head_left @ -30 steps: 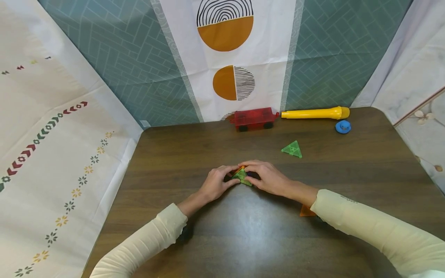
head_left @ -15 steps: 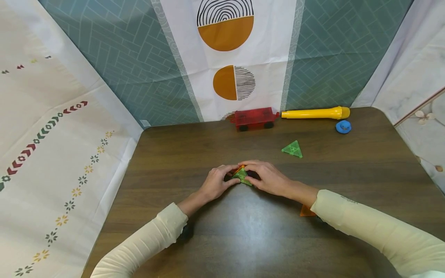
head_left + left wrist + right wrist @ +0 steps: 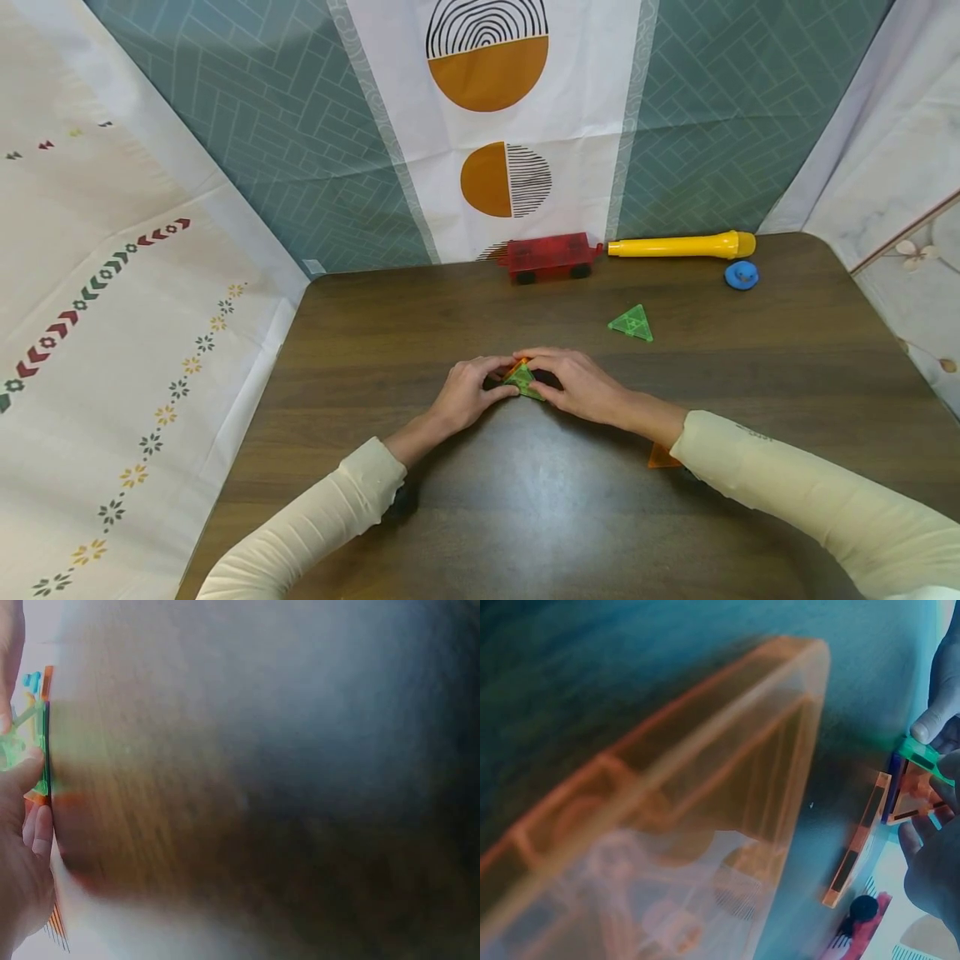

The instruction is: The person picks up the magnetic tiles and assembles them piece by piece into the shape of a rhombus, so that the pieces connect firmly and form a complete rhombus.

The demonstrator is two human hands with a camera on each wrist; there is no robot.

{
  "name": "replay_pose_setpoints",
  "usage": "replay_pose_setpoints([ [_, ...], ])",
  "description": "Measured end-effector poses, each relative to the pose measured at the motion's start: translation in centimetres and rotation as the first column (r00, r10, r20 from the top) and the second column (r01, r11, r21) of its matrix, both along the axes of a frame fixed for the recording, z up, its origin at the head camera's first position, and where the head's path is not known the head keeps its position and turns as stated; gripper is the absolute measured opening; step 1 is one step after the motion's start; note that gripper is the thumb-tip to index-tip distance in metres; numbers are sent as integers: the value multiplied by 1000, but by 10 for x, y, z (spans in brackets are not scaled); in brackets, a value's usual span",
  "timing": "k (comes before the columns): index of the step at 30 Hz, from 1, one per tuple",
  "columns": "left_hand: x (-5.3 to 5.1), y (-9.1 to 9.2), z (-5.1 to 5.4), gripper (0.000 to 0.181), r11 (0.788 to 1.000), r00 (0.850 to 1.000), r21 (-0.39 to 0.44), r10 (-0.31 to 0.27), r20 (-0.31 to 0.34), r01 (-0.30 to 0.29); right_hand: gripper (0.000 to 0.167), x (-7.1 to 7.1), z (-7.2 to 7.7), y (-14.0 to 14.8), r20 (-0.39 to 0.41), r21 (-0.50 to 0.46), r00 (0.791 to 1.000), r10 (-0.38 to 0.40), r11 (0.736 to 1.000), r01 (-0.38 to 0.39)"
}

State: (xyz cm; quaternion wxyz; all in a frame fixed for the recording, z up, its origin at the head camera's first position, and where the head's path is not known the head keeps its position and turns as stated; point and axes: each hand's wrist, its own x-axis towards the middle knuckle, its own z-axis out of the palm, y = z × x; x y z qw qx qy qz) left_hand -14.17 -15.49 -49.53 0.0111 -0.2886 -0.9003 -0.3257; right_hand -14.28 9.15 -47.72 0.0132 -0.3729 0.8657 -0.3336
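In the head view, my left hand (image 3: 467, 393) and right hand (image 3: 577, 385) meet at mid-table around a small magnetic-tile structure. A translucent green triangular tile (image 3: 522, 381) forms its near face, and an orange tile (image 3: 517, 365) shows behind it. Both thumbs press on the green side while the fingers curl round the back. From the right wrist, a dark blue edge (image 3: 892, 787) appears along the bottom of the structure. The fingers hide much of its far side.
A loose green triangle (image 3: 632, 322) lies beyond my right hand. An orange tile (image 3: 663, 456) sits partly under the right forearm; another orange tile (image 3: 859, 840) stands out in the right wrist view. Along the back are a red wheeled car (image 3: 550, 256), yellow toy microphone (image 3: 678, 245) and blue duck (image 3: 741, 275).
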Motion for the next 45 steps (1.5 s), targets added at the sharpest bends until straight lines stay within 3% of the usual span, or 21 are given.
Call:
replay_pose_setpoints([
  [13,-4,2,4,50,999,998,-10,-41,37,41,40,-1,6,12,21,31,1000,-4,1000,3],
  [20,-7,-2,13,53,998,999,21,-51,-5,51,51,-6,10,34,44,25,996,-76,997,75],
  [26,-7,2,29,62,996,995,51,-65,-82,69,78,-10,11,60,20,20,990,-137,990,136],
  [33,7,24,54,74,979,988,162,-104,-112,121,86,-17,15,91,70,86,965,-254,965,248],
  [38,26,48,58,90,962,987,222,-154,-49,161,88,-23,18,110,103,129,936,-336,938,322],
  [42,42,63,52,101,972,984,183,-163,76,147,86,-29,14,122,113,141,920,-375,923,359],
  [45,52,73,46,104,982,972,129,-162,170,141,82,-33,9,129,119,146,911,-394,915,376],
])
